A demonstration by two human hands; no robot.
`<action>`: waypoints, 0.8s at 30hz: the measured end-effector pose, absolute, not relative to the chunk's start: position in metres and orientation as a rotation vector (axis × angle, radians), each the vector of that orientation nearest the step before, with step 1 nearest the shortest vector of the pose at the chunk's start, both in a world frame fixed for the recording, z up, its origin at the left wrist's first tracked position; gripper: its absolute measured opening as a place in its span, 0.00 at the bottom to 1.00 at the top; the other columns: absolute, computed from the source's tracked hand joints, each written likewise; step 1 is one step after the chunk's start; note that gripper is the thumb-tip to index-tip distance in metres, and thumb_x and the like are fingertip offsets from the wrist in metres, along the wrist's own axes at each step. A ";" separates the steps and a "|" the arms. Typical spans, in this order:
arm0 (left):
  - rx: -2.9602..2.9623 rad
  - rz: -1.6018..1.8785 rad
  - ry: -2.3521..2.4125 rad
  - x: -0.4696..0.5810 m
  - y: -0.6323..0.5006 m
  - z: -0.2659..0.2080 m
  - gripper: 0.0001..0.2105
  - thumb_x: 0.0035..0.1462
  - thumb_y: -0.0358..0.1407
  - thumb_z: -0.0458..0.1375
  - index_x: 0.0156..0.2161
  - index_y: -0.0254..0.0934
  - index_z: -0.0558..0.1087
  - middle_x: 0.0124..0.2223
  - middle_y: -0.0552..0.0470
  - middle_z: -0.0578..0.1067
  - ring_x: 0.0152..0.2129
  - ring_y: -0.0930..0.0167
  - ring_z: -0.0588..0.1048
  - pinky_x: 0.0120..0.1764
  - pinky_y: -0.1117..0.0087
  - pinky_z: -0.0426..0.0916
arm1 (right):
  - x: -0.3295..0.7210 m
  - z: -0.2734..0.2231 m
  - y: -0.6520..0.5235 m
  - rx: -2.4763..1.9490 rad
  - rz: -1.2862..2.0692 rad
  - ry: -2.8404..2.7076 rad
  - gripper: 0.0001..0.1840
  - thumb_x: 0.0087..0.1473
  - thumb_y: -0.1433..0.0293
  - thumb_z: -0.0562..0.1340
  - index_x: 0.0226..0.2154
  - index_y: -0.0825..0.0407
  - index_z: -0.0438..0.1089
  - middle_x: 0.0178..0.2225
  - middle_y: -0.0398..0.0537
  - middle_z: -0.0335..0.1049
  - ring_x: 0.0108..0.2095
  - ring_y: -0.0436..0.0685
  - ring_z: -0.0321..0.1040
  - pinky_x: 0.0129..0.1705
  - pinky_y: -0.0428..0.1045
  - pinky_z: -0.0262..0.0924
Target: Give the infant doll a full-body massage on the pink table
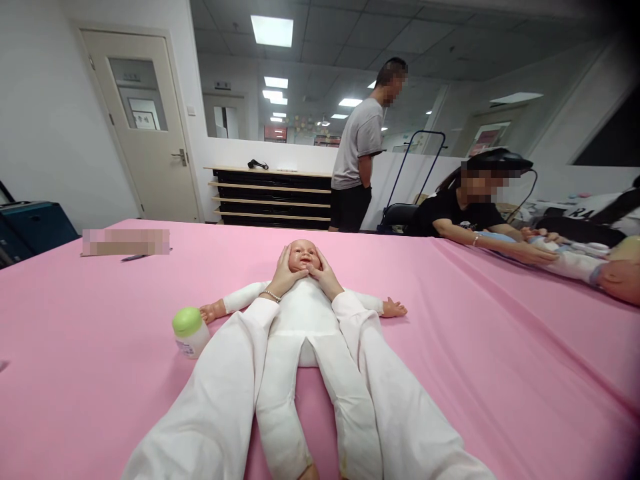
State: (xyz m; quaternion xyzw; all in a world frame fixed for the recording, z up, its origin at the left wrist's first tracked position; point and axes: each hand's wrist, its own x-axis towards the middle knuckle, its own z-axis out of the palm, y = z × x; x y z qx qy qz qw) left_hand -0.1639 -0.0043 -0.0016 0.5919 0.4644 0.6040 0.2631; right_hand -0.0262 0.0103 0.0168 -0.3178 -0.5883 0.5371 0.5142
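White cloth body looks floppy and light, so both hands, left hand and right hand, lie open, cupping the doll by its hard head.

Table is wearing smooth matt pink cloth, lightly creased. Doll is showing a glossy plastic head (slight sheen on the forehead) and a soft matt white cloth body. Bottle is looking like smooth plastic, green cap, paper label. Shelves are showing pale wood edges.
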 end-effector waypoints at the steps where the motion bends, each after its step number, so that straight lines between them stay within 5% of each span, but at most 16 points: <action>1: 1.604 1.636 1.254 -0.164 -0.004 -0.002 0.44 0.39 0.36 0.66 0.61 0.36 0.51 0.65 0.43 0.46 0.62 0.62 0.43 0.61 0.64 0.40 | -0.026 0.016 0.011 -0.759 1.316 -1.398 0.51 0.36 0.62 0.68 0.61 0.50 0.46 0.62 0.49 0.46 0.59 0.61 0.51 0.60 0.55 0.50; 9: 1.513 1.625 1.174 -0.167 -0.001 -0.002 0.39 0.45 0.36 0.62 0.61 0.36 0.51 0.66 0.46 0.45 0.63 0.65 0.42 0.62 0.66 0.38 | -0.028 0.012 0.018 -0.720 1.402 -1.319 0.44 0.41 0.64 0.64 0.60 0.44 0.48 0.62 0.42 0.45 0.59 0.59 0.52 0.59 0.55 0.54; 16: 1.439 1.600 1.127 -0.168 -0.002 0.000 0.28 0.57 0.42 0.50 0.62 0.38 0.52 0.66 0.52 0.45 0.63 0.69 0.40 0.62 0.70 0.37 | -0.029 0.012 0.021 -0.715 1.251 -1.324 0.37 0.50 0.52 0.55 0.58 0.52 0.54 0.62 0.47 0.46 0.62 0.56 0.44 0.64 0.52 0.41; 24: 1.564 1.645 1.175 -0.165 -0.004 -0.002 0.44 0.42 0.44 0.64 0.62 0.33 0.50 0.66 0.42 0.44 0.63 0.63 0.42 0.62 0.65 0.39 | -0.027 0.016 0.013 -0.745 1.342 -1.379 0.50 0.37 0.57 0.67 0.60 0.46 0.48 0.62 0.47 0.46 0.59 0.60 0.52 0.60 0.55 0.51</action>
